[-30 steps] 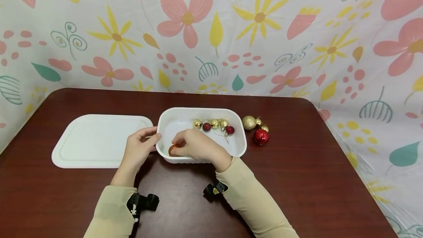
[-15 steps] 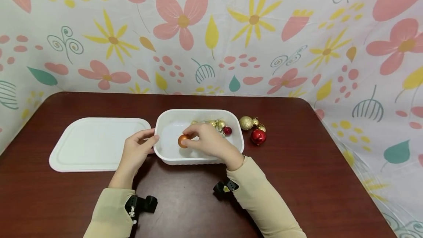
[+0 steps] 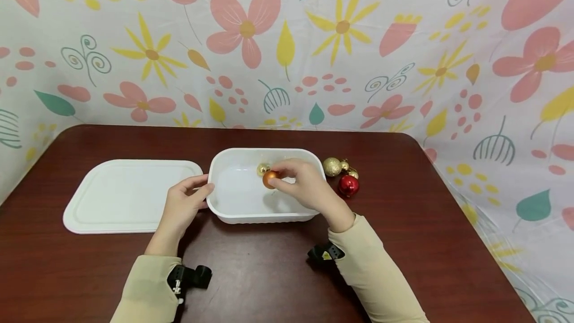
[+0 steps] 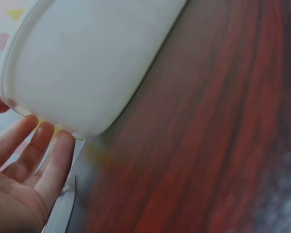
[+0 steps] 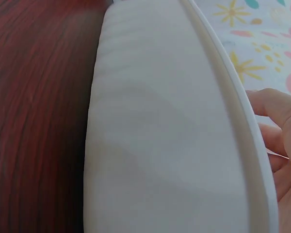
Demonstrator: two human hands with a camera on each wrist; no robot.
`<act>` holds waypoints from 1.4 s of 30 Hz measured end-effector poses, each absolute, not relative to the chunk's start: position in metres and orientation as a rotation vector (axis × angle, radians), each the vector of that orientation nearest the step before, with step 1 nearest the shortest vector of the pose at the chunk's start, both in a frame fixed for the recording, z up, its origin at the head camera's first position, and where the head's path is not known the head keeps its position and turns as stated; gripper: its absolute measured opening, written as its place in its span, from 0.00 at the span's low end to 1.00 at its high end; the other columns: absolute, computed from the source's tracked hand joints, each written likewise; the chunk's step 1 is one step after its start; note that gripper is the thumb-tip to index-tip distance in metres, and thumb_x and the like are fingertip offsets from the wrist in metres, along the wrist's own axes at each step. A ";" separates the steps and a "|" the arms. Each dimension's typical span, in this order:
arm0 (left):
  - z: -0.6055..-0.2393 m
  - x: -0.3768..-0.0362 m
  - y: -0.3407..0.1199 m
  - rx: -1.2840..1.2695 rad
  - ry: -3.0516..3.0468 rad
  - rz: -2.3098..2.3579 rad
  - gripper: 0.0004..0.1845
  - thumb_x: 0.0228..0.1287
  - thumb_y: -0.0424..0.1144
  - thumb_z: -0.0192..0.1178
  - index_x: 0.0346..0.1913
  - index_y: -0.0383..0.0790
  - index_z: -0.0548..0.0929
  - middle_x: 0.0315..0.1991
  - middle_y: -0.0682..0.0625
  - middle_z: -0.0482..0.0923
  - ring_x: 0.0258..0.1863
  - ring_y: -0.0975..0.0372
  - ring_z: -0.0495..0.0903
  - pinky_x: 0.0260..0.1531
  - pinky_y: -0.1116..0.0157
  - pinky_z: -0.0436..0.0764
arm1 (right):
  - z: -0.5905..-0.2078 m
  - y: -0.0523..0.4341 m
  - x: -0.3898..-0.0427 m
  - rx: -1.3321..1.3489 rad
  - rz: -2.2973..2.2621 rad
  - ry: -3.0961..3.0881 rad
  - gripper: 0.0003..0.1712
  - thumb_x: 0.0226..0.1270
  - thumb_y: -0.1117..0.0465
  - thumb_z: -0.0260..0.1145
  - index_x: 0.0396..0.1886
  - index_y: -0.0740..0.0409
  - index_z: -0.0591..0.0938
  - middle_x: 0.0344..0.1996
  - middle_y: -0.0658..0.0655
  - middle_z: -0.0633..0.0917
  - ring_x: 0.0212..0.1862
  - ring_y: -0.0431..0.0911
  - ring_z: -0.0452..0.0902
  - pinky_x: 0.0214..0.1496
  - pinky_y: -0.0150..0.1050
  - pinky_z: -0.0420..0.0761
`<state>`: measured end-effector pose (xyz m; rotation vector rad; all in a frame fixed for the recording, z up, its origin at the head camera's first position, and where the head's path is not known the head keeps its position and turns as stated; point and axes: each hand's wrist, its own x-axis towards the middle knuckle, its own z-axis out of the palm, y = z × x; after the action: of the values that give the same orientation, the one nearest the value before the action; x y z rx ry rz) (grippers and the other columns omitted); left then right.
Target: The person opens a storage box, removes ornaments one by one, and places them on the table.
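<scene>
A white plastic container (image 3: 264, 217) stands on the table. My left hand (image 3: 179, 208) holds its left end, thumb over the rim; in the left wrist view the fingertips of the left hand (image 4: 29, 170) touch the outer wall. Above the container's floor, my right hand (image 3: 307, 186) pinches a shiny copper-orange bauble (image 3: 269, 180) between thumb and fingers. Just behind it lies a small gold bauble (image 3: 262, 168); other small baubles there are hidden by the right hand. The right wrist view has the container's wall (image 5: 160, 116) in front, with the right hand (image 5: 281, 131) partly behind the rim.
A flat white lid (image 3: 130, 196) lies on the brown table (image 3: 251, 273) left of the container. Close by its right end are a glittery gold bauble (image 3: 332, 167), a shiny red bauble (image 3: 349, 185) and smaller gold ones. A flowered cloth (image 3: 179, 39) hangs behind the table.
My right hand has lifted the copper-orange bauble from the container's front left and carried it right and back, towards the small baubles. The left hand keeps its hold on the container.
</scene>
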<state>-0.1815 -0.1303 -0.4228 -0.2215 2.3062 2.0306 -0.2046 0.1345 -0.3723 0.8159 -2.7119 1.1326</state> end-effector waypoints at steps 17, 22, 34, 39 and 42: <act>-0.423 -0.180 -0.133 -0.216 2.302 2.029 0.21 0.65 0.37 0.58 0.58 0.30 0.75 0.56 0.38 0.73 0.33 0.73 0.81 0.33 0.74 0.84 | -0.355 0.173 -0.200 0.496 1.187 -2.686 0.17 0.58 0.58 0.71 0.47 0.58 0.83 0.43 0.57 0.84 0.40 0.49 0.84 0.41 0.42 0.85; -0.422 -0.181 -0.133 -0.205 2.300 2.033 0.21 0.66 0.38 0.58 0.59 0.30 0.75 0.56 0.37 0.73 0.33 0.73 0.80 0.33 0.74 0.84 | -0.349 0.192 -0.206 0.389 1.183 -2.674 0.18 0.59 0.55 0.70 0.48 0.56 0.83 0.44 0.56 0.84 0.40 0.47 0.84 0.42 0.39 0.83; -0.426 -0.183 -0.130 -0.192 2.304 2.039 0.21 0.65 0.37 0.58 0.58 0.29 0.75 0.50 0.42 0.76 0.32 0.73 0.81 0.32 0.73 0.84 | -0.347 0.237 -0.211 0.178 1.152 -2.658 0.19 0.61 0.54 0.68 0.50 0.57 0.82 0.43 0.57 0.86 0.43 0.48 0.84 0.37 0.20 0.77; -0.426 -0.183 -0.131 -0.192 2.304 2.035 0.21 0.65 0.38 0.58 0.58 0.30 0.75 0.51 0.42 0.76 0.32 0.72 0.81 0.32 0.73 0.84 | -0.347 0.251 -0.215 0.117 1.094 -2.675 0.20 0.61 0.52 0.68 0.50 0.57 0.82 0.44 0.58 0.86 0.44 0.50 0.84 0.35 0.20 0.75; -0.426 -0.182 -0.133 -0.196 2.305 2.023 0.22 0.66 0.39 0.58 0.59 0.31 0.75 0.54 0.40 0.74 0.34 0.73 0.81 0.33 0.73 0.84 | -0.349 0.259 -0.216 0.074 1.074 -2.694 0.21 0.62 0.50 0.66 0.52 0.56 0.81 0.45 0.58 0.85 0.45 0.50 0.83 0.35 0.20 0.75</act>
<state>-0.1821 -0.1325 -0.4260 -0.1956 2.3050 2.0233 -0.2164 0.2593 -0.3488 0.0744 -2.6937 1.0743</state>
